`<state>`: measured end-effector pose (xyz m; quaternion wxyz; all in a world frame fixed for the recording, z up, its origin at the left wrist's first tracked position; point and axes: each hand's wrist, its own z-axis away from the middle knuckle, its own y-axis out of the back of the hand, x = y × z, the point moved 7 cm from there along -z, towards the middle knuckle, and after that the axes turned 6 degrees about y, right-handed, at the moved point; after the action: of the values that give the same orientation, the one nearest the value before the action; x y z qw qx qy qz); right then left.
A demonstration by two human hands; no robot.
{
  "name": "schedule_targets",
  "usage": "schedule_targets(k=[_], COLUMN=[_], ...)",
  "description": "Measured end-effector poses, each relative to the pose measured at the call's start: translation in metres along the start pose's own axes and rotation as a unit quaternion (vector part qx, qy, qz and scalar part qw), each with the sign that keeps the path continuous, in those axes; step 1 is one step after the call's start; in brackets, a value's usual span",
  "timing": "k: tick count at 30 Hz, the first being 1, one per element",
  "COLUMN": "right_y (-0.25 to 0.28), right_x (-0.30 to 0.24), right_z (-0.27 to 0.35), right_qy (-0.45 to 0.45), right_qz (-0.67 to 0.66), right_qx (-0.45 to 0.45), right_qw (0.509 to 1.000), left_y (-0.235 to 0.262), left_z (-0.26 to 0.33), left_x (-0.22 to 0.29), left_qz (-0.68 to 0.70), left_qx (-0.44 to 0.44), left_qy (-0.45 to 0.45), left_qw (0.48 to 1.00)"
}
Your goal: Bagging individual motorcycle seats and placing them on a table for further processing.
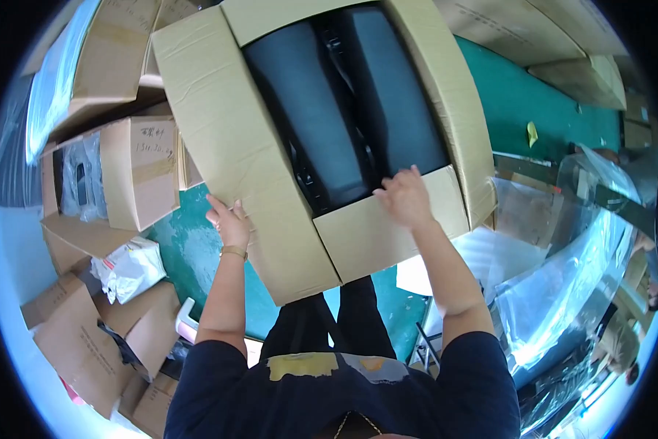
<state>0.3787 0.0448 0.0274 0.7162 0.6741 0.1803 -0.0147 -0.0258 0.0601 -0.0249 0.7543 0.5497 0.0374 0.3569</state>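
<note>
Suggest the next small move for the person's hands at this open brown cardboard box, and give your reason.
Perhaps move the right hand forward onto the two long, smooth black panels: the open brown cardboard box's flaps are spread, leaving the panels exposed, and that hand is close to their near end.

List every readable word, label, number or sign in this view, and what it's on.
Wording located, not transcribed:
Mid-left carton: black handwriting, partly legible.
Upper-left carton: faint markings, too blurred to read.
Lower-left carton: printed lines, too small to read.
Upper-right carton: printed lines, too small to read.
Large open carton holding black molded parts: no text visible.
</note>
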Motion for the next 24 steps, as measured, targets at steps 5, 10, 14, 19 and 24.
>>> schedule_targets(k=[5, 10, 14, 19, 24], right_y=[0.086, 0.118, 0.028, -0.127, -0.148], right_x=[-0.021, -0.041, -0.035, 0.008, 0.045], right_z=[0.051, 0.190, 0.257, 0.272, 0.264], right_qy=[-0.076, -0.239, -0.368, -0.573, -0.505], right_qz=[-0.047, -0.069, -0.040, -0.318, -0.354], right_qx=[-0.002, -0.063, -0.046, 0.065, -0.077], right_qw=[0.996, 0.966, 0.928, 0.752, 0.784], left_y=[0.050, 0.093, 0.027, -0.112, -0.153], left_z=[0.032, 0.082, 0.077, 0.124, 0.113], left_x=[0.048, 0.145, 0.154, 0.134, 0.132], left_qz=[-0.099, -0.200, 0.135, 0.259, 0.347], left_qx=[0.166, 0.171, -0.127, -0.474, -0.472], left_qy=[-0.160, -0.334, -0.277, 0.263, 0.333], left_qw=[0.968, 0.905, 0.943, 0.799, 0.739])
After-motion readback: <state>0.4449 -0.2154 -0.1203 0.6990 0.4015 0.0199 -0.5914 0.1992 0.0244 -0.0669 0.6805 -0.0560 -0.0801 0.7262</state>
